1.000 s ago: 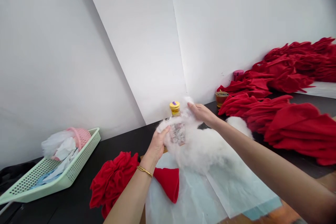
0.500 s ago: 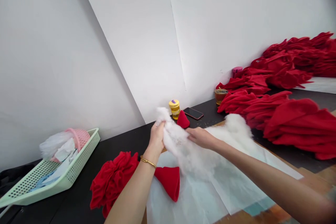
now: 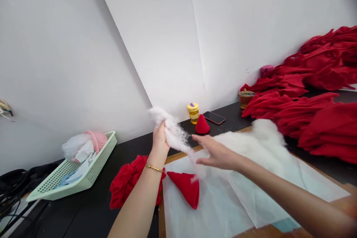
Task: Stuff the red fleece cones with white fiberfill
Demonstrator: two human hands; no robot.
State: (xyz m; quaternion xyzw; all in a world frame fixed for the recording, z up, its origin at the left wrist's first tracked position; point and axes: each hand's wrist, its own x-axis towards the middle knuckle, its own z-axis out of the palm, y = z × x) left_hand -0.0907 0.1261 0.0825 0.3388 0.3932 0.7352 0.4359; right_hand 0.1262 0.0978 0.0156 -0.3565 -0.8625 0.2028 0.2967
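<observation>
Pulling a tuft (image 3: 170, 130) off the stuffing pile (image 3: 251, 145) was judged underway; tuft clamped in left hand (image 3: 159, 138), raised above counter (image 3: 83, 208); right hand (image 3: 216, 153) spread open, empty. Red cone (image 3: 185, 190) likely needed next.

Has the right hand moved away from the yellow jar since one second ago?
Yes. The right hand was beside the yellow jar; now it is lower, nearer the person, open over the white sheet.

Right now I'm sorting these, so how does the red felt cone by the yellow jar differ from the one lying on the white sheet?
The red felt cone by the yellow jar stands upright, plump, on the black table. The red felt cone on the white sheet lies flat, tip towards the camera. Both are red.
</observation>
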